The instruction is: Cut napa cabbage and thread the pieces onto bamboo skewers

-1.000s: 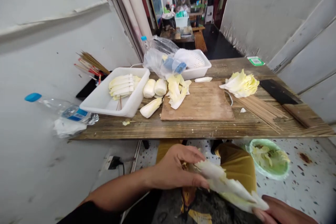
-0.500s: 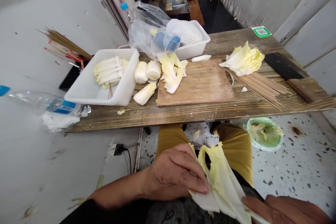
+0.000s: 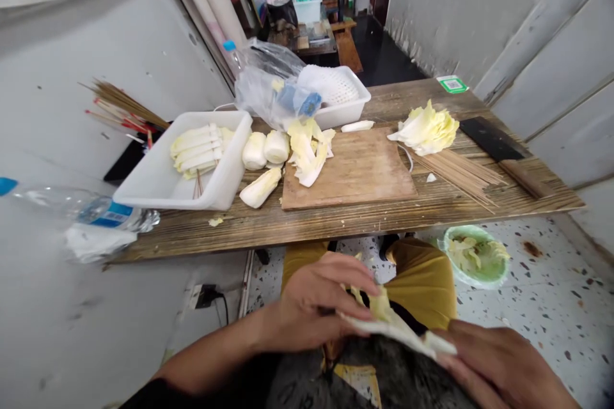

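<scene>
Low over my lap, a pale cabbage leaf (image 3: 400, 329) is held between both hands, seen nearly edge-on. My left hand (image 3: 323, 300) grips its left end between thumb and fingers. At the other end, my right hand (image 3: 499, 354) has its fingers closed on the white stalk. On the table ahead, a torn cabbage leaf (image 3: 307, 163) lies on the wooden cutting board (image 3: 364, 172). Left of the board sit two rolled cabbage pieces (image 3: 254, 151) and a longer folded cabbage piece (image 3: 261, 187). A leafy cabbage bunch (image 3: 426, 128) rests to the right.
A white tray (image 3: 144, 185) holds stacked cabbage rolls (image 3: 196, 147). Bamboo skewers (image 3: 460, 176) and a cleaver (image 3: 494, 139) lie on the right. Behind the board are a plastic bag (image 3: 261, 92) and another white tray (image 3: 343, 114). A green-lined bin (image 3: 480, 278) stands on the floor.
The leaf has turned from broadside to nearly edge-on between my hands. My right hand has moved up and left. The camera view has tilted upward, showing more of the room behind.
</scene>
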Demonstrator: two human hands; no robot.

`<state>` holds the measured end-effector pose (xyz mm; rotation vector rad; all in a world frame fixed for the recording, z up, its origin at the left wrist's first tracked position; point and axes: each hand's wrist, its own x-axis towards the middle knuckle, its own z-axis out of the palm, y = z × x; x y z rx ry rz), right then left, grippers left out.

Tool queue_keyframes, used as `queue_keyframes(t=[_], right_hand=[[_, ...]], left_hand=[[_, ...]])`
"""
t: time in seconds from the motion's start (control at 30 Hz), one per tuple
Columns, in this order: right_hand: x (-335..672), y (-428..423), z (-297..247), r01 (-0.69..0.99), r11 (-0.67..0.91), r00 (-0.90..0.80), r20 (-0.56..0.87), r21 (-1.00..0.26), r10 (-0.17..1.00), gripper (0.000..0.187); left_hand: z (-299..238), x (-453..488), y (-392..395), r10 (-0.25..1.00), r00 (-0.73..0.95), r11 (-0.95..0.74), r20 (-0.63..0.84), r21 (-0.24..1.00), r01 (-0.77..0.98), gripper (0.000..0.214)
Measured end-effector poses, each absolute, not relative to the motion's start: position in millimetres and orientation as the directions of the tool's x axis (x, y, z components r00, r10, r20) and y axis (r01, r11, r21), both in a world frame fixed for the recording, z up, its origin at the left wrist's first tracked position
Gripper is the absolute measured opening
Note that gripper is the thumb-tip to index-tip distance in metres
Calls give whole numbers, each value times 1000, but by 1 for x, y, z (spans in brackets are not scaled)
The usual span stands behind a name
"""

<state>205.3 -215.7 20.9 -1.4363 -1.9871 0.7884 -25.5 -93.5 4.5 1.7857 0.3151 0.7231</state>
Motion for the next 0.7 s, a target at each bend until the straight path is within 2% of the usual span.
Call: queue_keyframes(t=[0.07, 0.17, 0.2, 0.27, 0.37, 0.47, 0.63, 0.67, 0.7], right_hand=[[211, -198, 16, 526, 35, -262, -123, -850, 957, 29], [223, -170, 6, 266, -345, -249, -410, -900, 877, 41], [226, -161, 3, 167, -426, -252, -456, -889, 854, 43], [233, -148, 0, 46, -493, -265, -487, -869, 832, 45], [242, -139, -1, 56, -456, -272, -453, -888, 849, 39], [252, -139, -2, 155, -409, -260, -437, -899, 861, 36], [262, -145, -7, 386, -316, -181, -407, -867, 896, 41], [261, -144, -6, 427, -251, -155, -343, -869, 926, 42], [259, -142, -3, 463, -120, -180, -226, -878, 957, 40]], left_hand=[[3, -19, -75, 527, 842, -120, 114, 991, -59, 31], [0, -9, -44, 396, 908, 115, -136, 989, 98, 70], [-2, -5, -35, 347, 921, 163, -176, 979, 125, 72], [-7, 2, -23, 285, 929, 297, -235, 943, 148, 62], [-18, 10, -16, 316, 897, 545, -310, 833, 96, 47], [-29, 12, -12, 337, 874, 683, -349, 730, 28, 42], [-41, -4, -6, 375, 862, 752, -341, 655, -68, 43], [-44, -9, -7, 391, 864, 744, -316, 662, -95, 44], [-46, -13, -9, 407, 869, 726, -282, 677, -121, 45]])
